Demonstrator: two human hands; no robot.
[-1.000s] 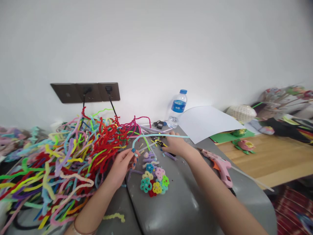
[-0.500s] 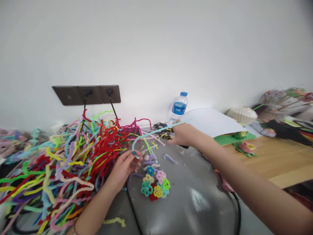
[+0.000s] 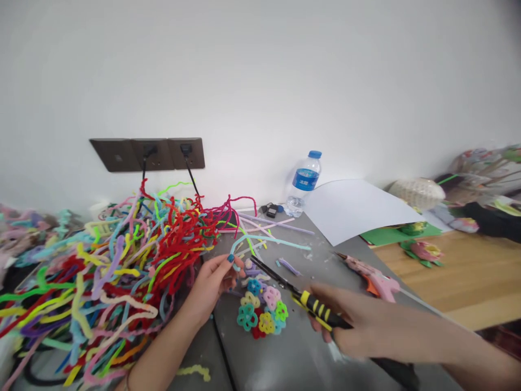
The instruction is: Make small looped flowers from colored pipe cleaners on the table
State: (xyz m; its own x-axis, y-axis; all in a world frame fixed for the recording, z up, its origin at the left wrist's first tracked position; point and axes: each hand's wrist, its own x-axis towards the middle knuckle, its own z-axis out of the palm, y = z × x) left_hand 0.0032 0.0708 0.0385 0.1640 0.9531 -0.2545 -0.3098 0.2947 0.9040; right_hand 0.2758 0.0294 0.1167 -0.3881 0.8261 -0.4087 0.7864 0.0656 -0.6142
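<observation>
Several small looped flowers [image 3: 262,312] already lie bunched on the grey table [image 3: 285,358], so I judge a good share of the making done. The big heap of pipe cleaners [image 3: 122,260] on the left looks unused, and the light-blue pipe cleaner [image 3: 277,241] in hand shows no loops and no cut that I can see. From my seat I read the left hand [image 3: 214,282] as pinching that strand's near end between thumb and fingertips. From there the strand arches up and away, then runs rightward and rests on the table well beyond the fingers. The right hand [image 3: 362,326] is wrapped tight round the yellow-and-black handle of a cutter [image 3: 315,309]. Its dark blade slants up-left past the flowers, with the tip just beside the left fingertips and the pinched end. Whether the blades are parted I cannot tell. A pink glue gun [image 3: 370,274] lies apart on the right, near a white sheet [image 3: 354,209] and a water bottle [image 3: 305,182].
</observation>
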